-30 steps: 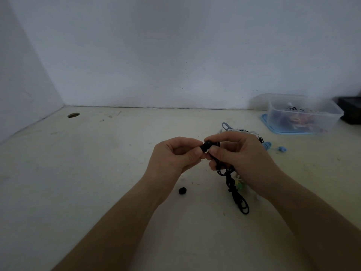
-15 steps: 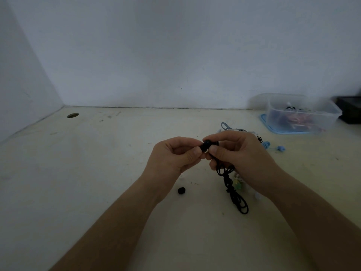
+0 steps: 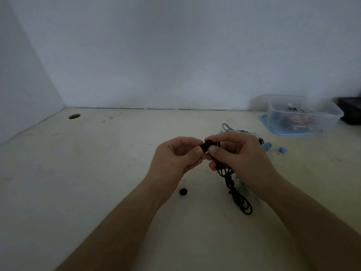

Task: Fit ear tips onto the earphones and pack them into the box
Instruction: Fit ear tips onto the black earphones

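Pale, scuffed table [image 3: 97, 173] runs back to a bare white wall [image 3: 175, 45], with a small round hole [image 3: 74, 116] in its top near the left corner. Over the middle, both hands meet, raised off the surface. Here the left hand [image 3: 175, 157] pinches a small black bud [image 3: 207, 146] between thumb and forefinger, its other fingers curled in. From the other side the right hand [image 3: 240, 159] pinches the same black piece, thumb on the near face. Where ear tip ends and earphone begins cannot be told, since the fingertips cover the join.

From under the right hand a black cord [image 3: 236, 194] hangs in a knotted bundle, its loops lying on the table. A loose tip [image 3: 183, 191], also black, lies on the table just below the left wrist, apart from the cord. Something pale green [image 3: 239, 185] shows beside the cord, mostly hidden by the right wrist.

Behind the right hand lies a tangle [image 3: 244, 132] of blue, white and black cords, partly hidden by the knuckles. To its right are blue earphones [image 3: 266, 146]. Well back on the right stands the clear box [image 3: 304, 114] on a blue lid [image 3: 273, 128], its contents blurred. A dark object [image 3: 350, 110] sits cut off at the right edge.
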Motion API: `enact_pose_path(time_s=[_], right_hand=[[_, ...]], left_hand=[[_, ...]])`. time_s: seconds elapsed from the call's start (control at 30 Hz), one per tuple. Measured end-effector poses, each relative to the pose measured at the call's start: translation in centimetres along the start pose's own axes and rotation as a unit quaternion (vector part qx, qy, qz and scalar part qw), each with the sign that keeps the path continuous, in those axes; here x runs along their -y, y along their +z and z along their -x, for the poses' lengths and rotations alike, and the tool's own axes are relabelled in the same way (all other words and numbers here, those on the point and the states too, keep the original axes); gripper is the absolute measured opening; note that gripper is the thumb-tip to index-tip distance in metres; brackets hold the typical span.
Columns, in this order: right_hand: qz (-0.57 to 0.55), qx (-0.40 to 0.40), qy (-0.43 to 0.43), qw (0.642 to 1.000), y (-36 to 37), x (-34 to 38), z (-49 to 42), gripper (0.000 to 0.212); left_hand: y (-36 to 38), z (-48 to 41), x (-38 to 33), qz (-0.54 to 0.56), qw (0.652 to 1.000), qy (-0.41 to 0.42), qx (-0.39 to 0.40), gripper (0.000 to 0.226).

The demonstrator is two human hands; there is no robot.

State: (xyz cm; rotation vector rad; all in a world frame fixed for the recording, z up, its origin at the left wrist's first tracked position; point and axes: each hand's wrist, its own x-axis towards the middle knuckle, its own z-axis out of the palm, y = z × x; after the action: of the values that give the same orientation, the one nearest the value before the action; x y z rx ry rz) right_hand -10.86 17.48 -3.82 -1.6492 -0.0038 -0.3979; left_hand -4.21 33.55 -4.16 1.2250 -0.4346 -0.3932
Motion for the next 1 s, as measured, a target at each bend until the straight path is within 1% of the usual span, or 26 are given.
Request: enact_pose_path(time_s=[0.27,0.43,0.67,0.83,0.93,1.0], right_hand=[[-0.039,0.006,0.029,0.999,-0.07,0.09,-0.17,0.019],[-0.013,0.010,0.019,1.000,-0.25,0.04,-0.17,0.018],[0.001,0.005,0.004,1.000,-0.08,-0.24,-0.12,0.017],[0.020,-0.003,-0.015,1.000,0.06,-0.30,-0.15,0.018],[0.001,-0.003,-0.008,1.000,0.10,-0.21,-0.19,0.018],[-0.017,0.001,0.000,1.000,0.05,-0.15,-0.20,0.017]], left_hand=[[0.01,-0.04,-0.17,0.007,1.000,-0.009,0.005,0.022],[-0.10,-0.08,-0.07,-0.010,1.000,-0.007,-0.004,0.013],[0.07,0.06,0.08,-0.027,0.999,0.001,-0.026,0.014],[0.02,-0.03,0.17,-0.014,1.000,-0.002,-0.023,0.014],[-0.06,-0.09,0.06,-0.006,1.000,-0.003,-0.011,0.020],[-0.12,-0.12,0.07,-0.010,1.000,-0.003,-0.009,0.014]])
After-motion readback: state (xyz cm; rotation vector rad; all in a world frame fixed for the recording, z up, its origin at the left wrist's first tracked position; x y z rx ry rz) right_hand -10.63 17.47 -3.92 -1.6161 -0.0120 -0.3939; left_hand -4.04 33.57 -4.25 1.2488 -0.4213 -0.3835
